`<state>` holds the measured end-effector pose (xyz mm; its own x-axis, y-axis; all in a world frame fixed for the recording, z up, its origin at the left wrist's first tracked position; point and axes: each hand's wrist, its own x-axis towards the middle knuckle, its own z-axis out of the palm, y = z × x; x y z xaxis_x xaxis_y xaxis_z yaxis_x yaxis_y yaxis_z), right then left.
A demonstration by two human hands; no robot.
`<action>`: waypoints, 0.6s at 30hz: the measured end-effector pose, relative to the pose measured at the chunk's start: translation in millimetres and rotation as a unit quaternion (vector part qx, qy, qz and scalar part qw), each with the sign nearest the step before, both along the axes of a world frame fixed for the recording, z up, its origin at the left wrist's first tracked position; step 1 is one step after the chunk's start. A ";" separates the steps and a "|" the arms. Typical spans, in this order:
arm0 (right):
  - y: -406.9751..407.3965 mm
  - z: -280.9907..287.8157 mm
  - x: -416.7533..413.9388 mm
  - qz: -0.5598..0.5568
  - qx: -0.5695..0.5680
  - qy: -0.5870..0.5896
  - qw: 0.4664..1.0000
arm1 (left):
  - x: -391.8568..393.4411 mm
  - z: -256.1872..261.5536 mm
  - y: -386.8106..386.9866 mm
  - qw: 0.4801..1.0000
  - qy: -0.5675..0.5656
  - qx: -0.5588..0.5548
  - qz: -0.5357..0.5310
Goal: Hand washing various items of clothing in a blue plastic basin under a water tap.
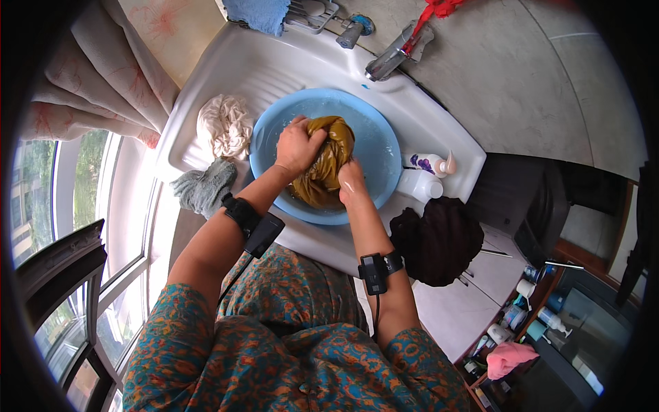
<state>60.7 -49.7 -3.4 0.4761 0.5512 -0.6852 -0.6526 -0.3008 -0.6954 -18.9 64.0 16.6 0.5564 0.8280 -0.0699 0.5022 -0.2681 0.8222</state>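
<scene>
A wet mustard-brown cloth (329,149) is bunched up in a round light-blue plastic basin (388,154) of cloudy water. My left hand (298,147) grips the cloth's upper left side, with the thumb pressed across it. On the lower right side my right hand (352,181) is closed around the same cloth, its fingers mostly hidden by the folds. Water glistens on the right wrist. The basin stands in a white ceramic laundry sink (216,56) with a ribbed washboard slope.
Left of the basin lie a crumpled cream cloth (225,126) and a grey-green towel (207,188). To the right are a pump bottle (430,164), a white bottle (419,185) and a dark cloth (443,242) over the sink's edge. A chrome faucet (394,54) juts above the basin.
</scene>
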 end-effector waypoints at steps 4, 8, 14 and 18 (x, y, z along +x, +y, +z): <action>-11.4 -7.1 25.2 0.037 -0.067 -0.264 0.961 | -28.8 -32.7 16.6 0.995 0.100 0.022 0.005; -32.9 -33.7 48.6 0.130 -0.167 -0.411 0.887 | -42.3 -45.9 5.6 0.967 0.222 0.012 -0.126; -41.1 -32.6 -2.6 0.385 -0.245 -0.453 0.766 | -64.7 -64.2 -37.5 0.905 0.351 0.002 -0.239; -40.9 -47.3 -14.5 0.487 -0.323 -0.487 0.650 | -47.0 -72.6 -44.7 0.862 0.409 -0.021 -0.298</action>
<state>46.2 -90.7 -50.7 0.4986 0.6630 -0.5584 0.7196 -0.6758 -0.1598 -65.9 19.3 -56.0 0.6328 0.3983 -0.6640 0.7019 -0.6572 0.2746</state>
